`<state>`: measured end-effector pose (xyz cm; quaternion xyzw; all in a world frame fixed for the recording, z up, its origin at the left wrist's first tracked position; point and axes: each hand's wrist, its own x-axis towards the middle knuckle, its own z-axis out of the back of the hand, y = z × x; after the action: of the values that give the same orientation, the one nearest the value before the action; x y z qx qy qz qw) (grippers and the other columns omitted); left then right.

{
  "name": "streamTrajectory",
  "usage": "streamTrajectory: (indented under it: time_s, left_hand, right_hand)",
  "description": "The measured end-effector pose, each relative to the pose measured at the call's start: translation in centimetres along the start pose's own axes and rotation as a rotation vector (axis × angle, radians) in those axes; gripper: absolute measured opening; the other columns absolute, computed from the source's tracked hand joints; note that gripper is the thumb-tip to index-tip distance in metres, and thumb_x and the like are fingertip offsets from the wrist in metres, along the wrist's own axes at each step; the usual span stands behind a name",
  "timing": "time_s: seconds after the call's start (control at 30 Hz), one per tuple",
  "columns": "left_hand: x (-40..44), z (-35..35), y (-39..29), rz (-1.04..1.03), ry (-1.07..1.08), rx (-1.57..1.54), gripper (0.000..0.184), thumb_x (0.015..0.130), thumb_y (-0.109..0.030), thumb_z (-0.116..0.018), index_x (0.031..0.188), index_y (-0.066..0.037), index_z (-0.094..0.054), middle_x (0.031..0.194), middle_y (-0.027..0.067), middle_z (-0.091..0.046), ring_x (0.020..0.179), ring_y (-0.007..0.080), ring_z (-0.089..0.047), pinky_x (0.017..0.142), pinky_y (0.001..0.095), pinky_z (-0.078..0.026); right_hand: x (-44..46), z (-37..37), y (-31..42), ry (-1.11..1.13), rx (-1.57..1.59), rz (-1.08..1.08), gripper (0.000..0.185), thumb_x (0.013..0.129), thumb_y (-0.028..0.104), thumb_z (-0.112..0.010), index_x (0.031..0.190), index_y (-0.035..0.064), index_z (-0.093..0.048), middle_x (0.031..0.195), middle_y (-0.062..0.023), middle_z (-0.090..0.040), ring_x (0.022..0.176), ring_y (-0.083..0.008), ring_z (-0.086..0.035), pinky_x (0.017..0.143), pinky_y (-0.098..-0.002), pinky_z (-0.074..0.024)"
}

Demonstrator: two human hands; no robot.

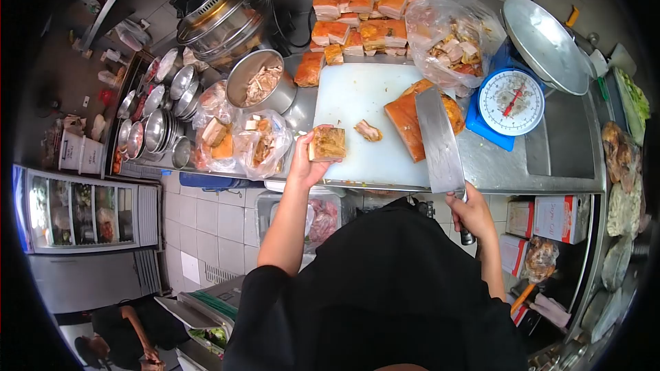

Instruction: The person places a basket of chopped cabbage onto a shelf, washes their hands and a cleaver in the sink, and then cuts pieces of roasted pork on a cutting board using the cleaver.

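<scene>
My left hand [307, 163] grips a squarish block of roast pork [328, 144] over the left edge of the white cutting board [350, 99]. In my right hand [474, 213] is the handle of a wide cleaver [441, 141]; its blade points away from me, above the board's right side. Beneath the blade, partly covered by it, lies a larger slab of roast pork [404, 120] with browned skin. One small cut strip of pork [368, 130] rests on the board between the held block and the slab.
Stacked pork blocks [364, 10] line the back. A plastic bag of meat pieces [457, 41] and a blue dial scale [510, 103] stand at the right. Left of the board are a steel pot [261, 82], filled bags [262, 144] and metal bowls [159, 130]. Another person [130, 333] is at lower left.
</scene>
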<state>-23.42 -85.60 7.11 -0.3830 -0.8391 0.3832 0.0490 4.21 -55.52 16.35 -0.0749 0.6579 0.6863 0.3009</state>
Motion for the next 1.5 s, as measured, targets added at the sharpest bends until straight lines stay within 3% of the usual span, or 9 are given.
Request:
streamTrajectory:
  time_s: [0.23,0.47,0.6,0.77,0.9,1.07,1.17,1.33,1.5]
  left_hand:
    - [-0.1,-0.4,-0.7,-0.030,0.095,-0.108,0.050,0.096,-0.044,-0.050,0.130,-0.009,-0.057,0.123,0.0124,-0.063,0.108,0.0280,-0.062,0.085,0.0461,-0.053]
    - [4.4,-1.5,-5.6,-0.352,-0.266,1.468,0.055,0.082,-0.035,-0.077,0.127,-0.007,-0.061,0.117,0.0151,-0.064,0.112,0.0324,-0.061,0.096,0.0405,-0.049]
    - [8.9,-3.5,-7.5,-0.506,-0.254,1.769,0.057,0.080,-0.036,-0.078,0.129,-0.010,-0.061,0.118,0.0141,-0.064,0.115,0.0341,-0.060,0.100,0.0437,-0.046]
    - [13.5,-2.6,-5.5,-0.271,-0.268,2.200,0.061,0.079,-0.034,-0.078,0.134,-0.013,-0.060,0.134,0.0134,-0.060,0.126,0.0327,-0.054,0.110,0.0459,-0.037]
    - [13.8,-3.5,-2.7,-0.625,-0.283,2.225,0.057,0.080,-0.034,-0.076,0.132,-0.012,-0.062,0.139,0.0138,-0.058,0.128,0.0331,-0.053,0.107,0.0479,-0.040]
    - [10.2,-7.9,0.5,-0.086,0.076,2.081,0.044,0.083,-0.027,-0.069,0.123,-0.009,-0.068,0.123,0.0139,-0.066,0.120,0.0318,-0.058,0.103,0.0476,-0.044]
    - [9.1,-7.7,1.4,-0.160,0.079,1.961,0.037,0.083,-0.023,-0.068,0.117,-0.009,-0.070,0.113,0.0146,-0.068,0.112,0.0323,-0.061,0.099,0.0448,-0.047]
    - [15.4,-8.5,-4.5,-0.552,-0.492,1.829,0.030,0.087,-0.033,-0.070,0.099,-0.005,-0.067,0.104,0.0152,-0.070,0.100,0.0360,-0.066,0.087,0.0467,-0.051]
    - [25.9,-5.1,-8.7,-0.158,-0.743,1.912,0.070,0.082,-0.054,-0.073,0.126,-0.002,-0.055,0.118,0.0224,-0.068,0.117,0.0370,-0.063,0.097,0.0451,-0.049]
  right_hand:
    - [0.7,0.0,0.4,0.016,-0.049,0.025,0.015,0.095,0.014,-0.063,0.104,0.0046,-0.056,0.056,0.0000,-0.050,0.040,-0.0100,-0.048,0.039,-0.0283,-0.0397]
    - [1.0,0.1,0.8,0.021,-0.032,0.034,0.015,0.094,0.015,-0.064,0.103,0.0043,-0.056,0.057,0.0003,-0.051,0.042,-0.0098,-0.050,0.040,-0.0280,-0.0417]
    - [1.0,0.2,0.9,0.023,-0.069,0.014,0.016,0.094,0.015,-0.064,0.103,0.0046,-0.056,0.058,0.0001,-0.052,0.044,-0.0098,-0.051,0.040,-0.0279,-0.0426]
    - [0.1,0.4,0.2,0.017,-0.075,-0.034,0.015,0.094,0.015,-0.064,0.103,0.0050,-0.056,0.058,-0.0001,-0.052,0.043,-0.0103,-0.051,0.040,-0.0279,-0.0421]
    - [-1.0,0.9,-0.8,-0.057,-0.007,-0.074,0.014,0.094,0.013,-0.064,0.103,0.0063,-0.056,0.056,-0.0003,-0.051,0.042,-0.0110,-0.050,0.039,-0.0282,-0.0403]
    - [-1.5,1.8,-1.4,-0.135,0.042,-0.086,0.013,0.093,0.012,-0.064,0.103,0.0070,-0.056,0.056,-0.0003,-0.051,0.042,-0.0114,-0.050,0.039,-0.0282,-0.0388]
    - [-1.9,2.2,-1.3,-0.169,0.058,-0.095,0.013,0.093,0.012,-0.064,0.103,0.0073,-0.057,0.057,-0.0003,-0.051,0.042,-0.0114,-0.050,0.039,-0.0277,-0.0384]
    - [-1.9,2.8,-1.2,-0.166,0.084,-0.109,0.013,0.094,0.014,-0.065,0.101,0.0068,-0.057,0.058,-0.0006,-0.053,0.043,-0.0105,-0.050,0.041,-0.0281,-0.0405]
    - [-1.5,3.5,-2.1,-0.124,0.108,-0.126,0.014,0.093,0.014,-0.066,0.101,0.0052,-0.058,0.060,-0.0007,-0.054,0.044,-0.0103,-0.051,0.042,-0.0283,-0.0418]
